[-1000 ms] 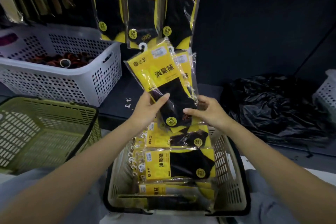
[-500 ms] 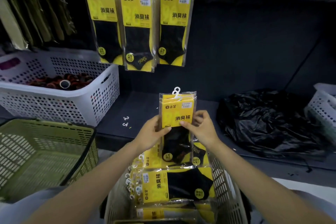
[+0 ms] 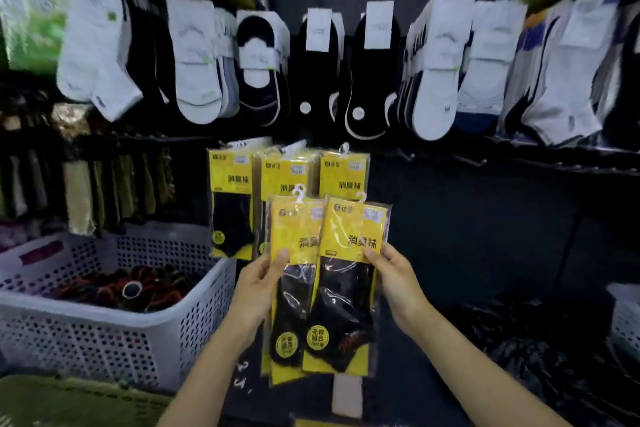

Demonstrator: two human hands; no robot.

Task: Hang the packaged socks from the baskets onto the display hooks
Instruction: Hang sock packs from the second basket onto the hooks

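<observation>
I hold two stacks of yellow-and-black packaged socks upright in front of the display wall. My left hand [image 3: 260,282] grips the left sock pack [image 3: 292,288] by its left edge, thumb on the front. My right hand [image 3: 394,274] grips the right sock pack [image 3: 349,288] by its right edge. Each pack has a white plastic hook at its top. Behind them, three groups of the same hung sock packs [image 3: 230,204] dangle from hooks on the dark panel. The basket I took them from is out of view below.
A white perforated basket [image 3: 104,333] with dark rolled items stands at the left, a green basket rim [image 3: 69,399] below it. White and black socks [image 3: 311,69] hang in a row above. A black plastic bag [image 3: 540,364] lies at the right.
The view has tilted up from the basket to the display wall. The packs rose with my hands and have been spread apart into two stacks, one in each hand.
</observation>
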